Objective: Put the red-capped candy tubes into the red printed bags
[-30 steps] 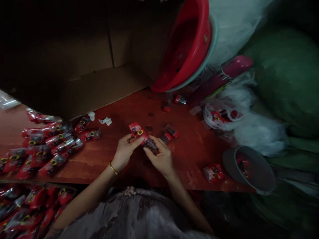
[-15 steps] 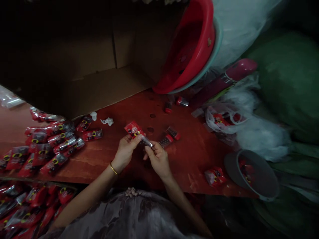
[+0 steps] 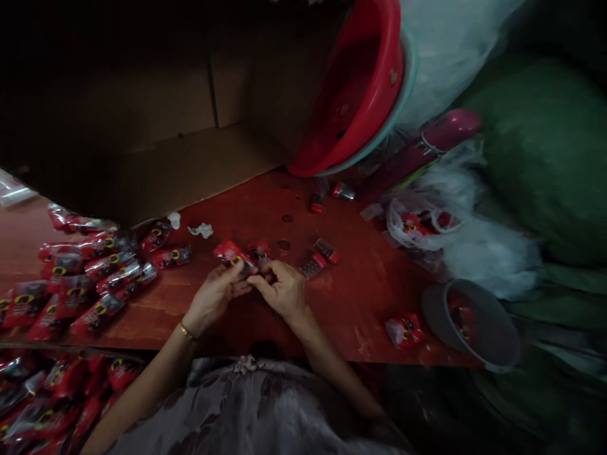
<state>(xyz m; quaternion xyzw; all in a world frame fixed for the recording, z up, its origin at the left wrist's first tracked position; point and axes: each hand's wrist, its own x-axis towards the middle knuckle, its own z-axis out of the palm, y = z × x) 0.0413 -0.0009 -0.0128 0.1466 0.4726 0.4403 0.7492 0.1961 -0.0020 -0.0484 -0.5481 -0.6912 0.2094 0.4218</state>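
Observation:
My left hand (image 3: 211, 300), with a gold bangle at the wrist, pinches a small red-and-clear plastic packet (image 3: 231, 251) between thumb and fingers. Close against it, my right hand (image 3: 283, 292) has its thumb and fingers drawn together at the packet's lower clear end. A second red packet (image 3: 258, 248) shows just beyond my right fingers; whether it lies on the table or is touched by them I cannot tell. Two small dark containers with red ends, one of them marked here (image 3: 313, 265), lie right of my right hand on the reddish table (image 3: 351, 303).
Many filled packets (image 3: 71, 284) are piled at left, with more in a box (image 3: 57, 392) below. A large open carton (image 3: 190, 164) and a tilted red basin (image 3: 393, 95) stand behind. At right are a pink flask (image 3: 450, 129), plastic bags (image 3: 488, 253) and a grey bucket (image 3: 493, 328).
Both hands have shifted left with the packet, and my right hand has turned over it, its fingers curling inward. A second red packet now shows beyond my right fingers.

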